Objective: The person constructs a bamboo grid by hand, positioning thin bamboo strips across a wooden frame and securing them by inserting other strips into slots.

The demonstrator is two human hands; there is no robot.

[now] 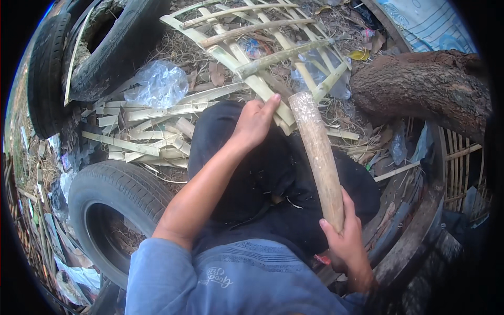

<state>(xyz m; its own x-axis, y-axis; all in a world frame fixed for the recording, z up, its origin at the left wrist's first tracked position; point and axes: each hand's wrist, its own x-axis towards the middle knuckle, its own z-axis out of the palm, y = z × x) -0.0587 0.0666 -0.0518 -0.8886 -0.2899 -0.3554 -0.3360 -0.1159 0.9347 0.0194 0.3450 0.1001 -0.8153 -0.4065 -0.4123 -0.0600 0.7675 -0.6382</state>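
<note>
My left hand (255, 121) is closed around the near corner of a lattice of split bamboo strips (257, 63), which stretches away from me over the littered ground. The strips cross one another and some ends stick out past the crossings. In my right hand (346, 239) is the lower end of a thick, pale wooden stick (316, 157), worn and whitish at its top. The stick tilts up and to the left, its far end beside the lattice's near corner. From this view I cannot tell whether the two touch.
Loose split bamboo pieces (152, 131) lie at the left below a clear plastic bag (160, 84). A tyre (121, 184) rests at my left, more tyres (115, 52) behind it. A thick log (420, 84) lies at the right, near a slatted bamboo panel (459, 157).
</note>
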